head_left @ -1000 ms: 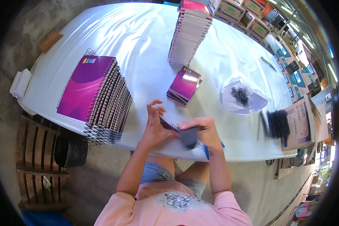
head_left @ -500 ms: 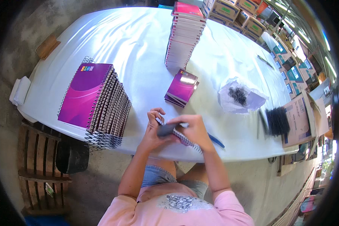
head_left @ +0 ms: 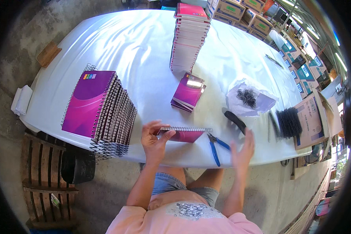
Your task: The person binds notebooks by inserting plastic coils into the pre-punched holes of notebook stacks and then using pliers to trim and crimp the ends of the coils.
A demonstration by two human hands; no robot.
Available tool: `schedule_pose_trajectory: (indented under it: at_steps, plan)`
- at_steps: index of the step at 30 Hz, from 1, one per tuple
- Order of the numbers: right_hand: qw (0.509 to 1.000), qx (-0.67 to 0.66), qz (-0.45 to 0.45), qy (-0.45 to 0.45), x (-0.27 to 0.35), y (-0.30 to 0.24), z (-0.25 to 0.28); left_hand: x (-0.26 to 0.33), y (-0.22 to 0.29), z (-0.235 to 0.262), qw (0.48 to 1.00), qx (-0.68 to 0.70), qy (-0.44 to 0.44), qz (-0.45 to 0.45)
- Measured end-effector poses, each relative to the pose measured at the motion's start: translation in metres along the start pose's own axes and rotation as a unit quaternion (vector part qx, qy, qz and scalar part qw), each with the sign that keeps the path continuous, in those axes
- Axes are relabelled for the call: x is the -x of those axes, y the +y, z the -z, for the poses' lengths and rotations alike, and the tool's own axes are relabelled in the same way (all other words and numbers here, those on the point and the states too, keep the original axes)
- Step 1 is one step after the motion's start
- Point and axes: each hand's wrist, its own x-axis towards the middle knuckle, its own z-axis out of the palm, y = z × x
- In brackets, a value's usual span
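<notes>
My left hand point(head_left: 154, 142) grips a small purple spiral notebook point(head_left: 183, 135) at its left end, thumb in front. The notebook stands on its long edge, its wire-bound spine facing up. Off to the right, my right hand point(head_left: 242, 150) is open and somewhat blurred, its fingers stretched out and apart from the notebook. Just beyond those fingertips is a black, curved, band-like object point(head_left: 235, 120) whose kind I cannot make out. Between my hands lie blue-handled pliers point(head_left: 215, 149), jaws by the notebook's right end.
Large purple spiral notebooks point(head_left: 89, 103) are stacked at the left. Ahead lie small purple notebooks point(head_left: 188, 93), with a tall notebook pile point(head_left: 188, 46) behind. White crumpled wrapping point(head_left: 232, 100) holds black wire coils point(head_left: 247, 98). More black coils point(head_left: 288, 123) spill beside a cardboard box point(head_left: 311, 121).
My right hand has left the notebook and moved right. The dark object between my hands is gone from there; a black curved one now lies at the right. The pliers are uncovered.
</notes>
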Motion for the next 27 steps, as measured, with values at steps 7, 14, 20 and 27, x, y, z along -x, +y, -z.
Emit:
schedule_pose_trajectory:
  at_steps: [7,14,20,27]
  plan:
    - [0.986,0.132,0.105,-0.007,0.041,-0.057,-0.023,0.013,0.019,-0.016,0.988,-0.102,0.046,-0.104]
    - [0.947,-0.272,0.143,-0.094,0.03,-0.128,0.036,0.019,0.032,-0.019,0.968,-0.18,0.047,-0.169]
    - [0.95,-0.222,0.21,-0.056,0.029,-0.143,0.034,0.021,0.036,-0.021,0.957,-0.171,0.027,-0.234]
    - [0.938,-0.272,0.196,-0.088,0.031,-0.143,0.034,0.021,0.04,-0.022,0.951,-0.178,0.013,-0.253]
